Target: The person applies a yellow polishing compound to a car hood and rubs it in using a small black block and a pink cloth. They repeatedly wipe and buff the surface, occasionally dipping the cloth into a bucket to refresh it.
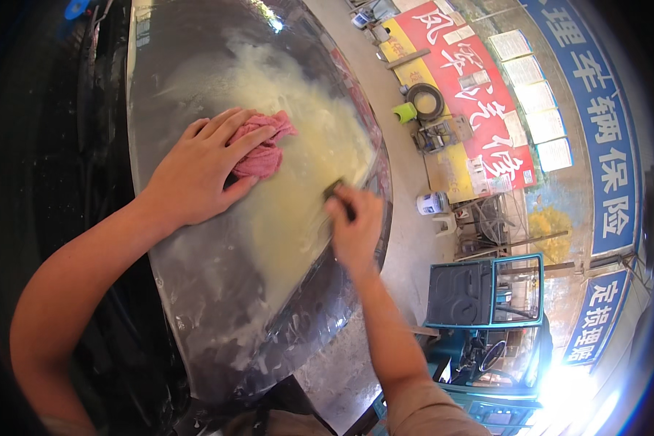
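Hands apart, both over car hood point(171, 91). Pink cloth point(267, 151) is gripped, bunched, btwn thumb + fingers of L hand point(200, 171), approx 10 o'clock of view ctr. Small dark block point(332, 189) is pinched btwn thumb + fingertips of R hand point(356, 221), near view ctr, approx 4 o'clock from cloth. R hand is slightly blurred; block-to-hood contact can't be confirmed. Hood is smeared w/ pale yellow patch point(323, 134); cloth is located at its 9 o'clock, block at its 5. Greyish haze point(214, 280) is also seen on hood, approx 8 o'clock of ctr.

Bkgd: tire point(439, 103) is seen at 1-2 o'clock, w/ green bucket point(404, 112) just beside it at its 8. White bucket point(432, 203) is seen at 3, teal vehicle point(517, 324) at 4. Red/yellow banner point(487, 94) is displayed at 1-2, blue sign point(600, 145) at 2-3.
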`<action>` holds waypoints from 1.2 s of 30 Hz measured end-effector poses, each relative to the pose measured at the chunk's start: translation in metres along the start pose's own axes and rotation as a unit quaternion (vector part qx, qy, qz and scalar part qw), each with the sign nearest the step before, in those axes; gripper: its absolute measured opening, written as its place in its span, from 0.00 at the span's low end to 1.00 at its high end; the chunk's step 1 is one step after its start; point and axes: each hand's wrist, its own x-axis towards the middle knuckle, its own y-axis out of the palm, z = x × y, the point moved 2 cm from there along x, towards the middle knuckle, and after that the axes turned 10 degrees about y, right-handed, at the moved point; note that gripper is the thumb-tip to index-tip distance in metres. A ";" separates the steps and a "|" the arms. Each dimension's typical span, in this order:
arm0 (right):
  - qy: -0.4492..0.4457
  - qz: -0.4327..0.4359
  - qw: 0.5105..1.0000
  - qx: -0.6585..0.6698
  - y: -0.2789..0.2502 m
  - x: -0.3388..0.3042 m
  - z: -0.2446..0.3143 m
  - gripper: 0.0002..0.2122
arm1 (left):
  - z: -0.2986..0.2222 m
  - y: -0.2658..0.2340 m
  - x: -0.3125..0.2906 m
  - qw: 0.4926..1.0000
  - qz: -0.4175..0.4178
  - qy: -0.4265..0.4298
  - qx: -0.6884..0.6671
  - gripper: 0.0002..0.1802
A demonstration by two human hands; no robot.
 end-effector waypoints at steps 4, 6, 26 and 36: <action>0.068 -0.046 0.995 -0.049 0.024 0.102 -0.085 0.15 | -0.009 0.007 0.009 0.998 -0.046 0.031 0.009 0.38; 0.110 -0.049 0.991 -0.059 0.024 0.117 -0.086 0.14 | -0.010 0.006 0.012 0.998 -0.046 0.027 0.013 0.38; 0.135 -0.009 0.989 -0.067 0.049 0.138 -0.102 0.16 | -0.010 0.003 0.010 0.999 0.038 -0.011 -0.020 0.40; -0.044 0.103 0.992 0.060 -0.040 -0.026 0.026 0.15 | -0.004 0.002 -0.012 0.983 -0.093 -0.136 -0.080 0.21</action>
